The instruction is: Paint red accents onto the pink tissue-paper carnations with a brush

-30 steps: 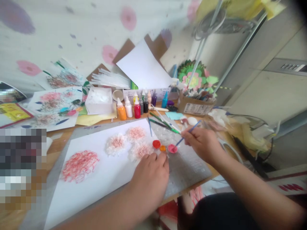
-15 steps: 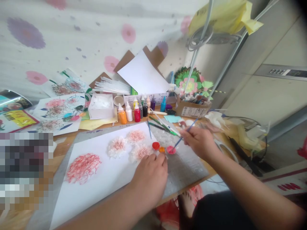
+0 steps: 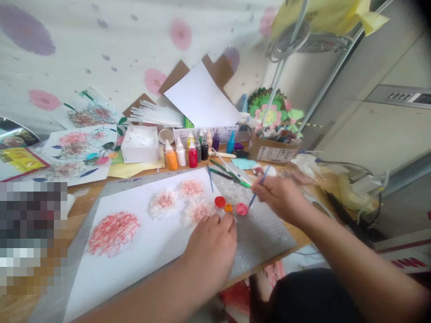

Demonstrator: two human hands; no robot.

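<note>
My right hand [image 3: 278,197] is closed around a thin blue paintbrush [image 3: 257,190], held at a slant. The brush tip is at a small round dish of pink paint [image 3: 241,209]. Beside it stand a dish of orange paint [image 3: 228,208] and one of red paint [image 3: 220,202]. My left hand [image 3: 213,240] rests at the right edge of the white paper [image 3: 144,269], fingers bent together by the orange dish; its fingertips are hidden. On the paper are a red scribbly painted flower [image 3: 114,233] and three paler pink flowers [image 3: 164,202].
The paper lies on a grey mat [image 3: 266,244]. Behind it stand several paint bottles [image 3: 192,154], a white box [image 3: 140,144] and a cardboard box of brushes [image 3: 274,149]. Green-handled brushes [image 3: 232,176] lie beyond the dishes. Finished flower pictures [image 3: 76,154] lean at left.
The brush has become steeper, and its tip has shifted slightly right within the pink dish. My left hand stays in place. The whole view has shifted slightly.
</note>
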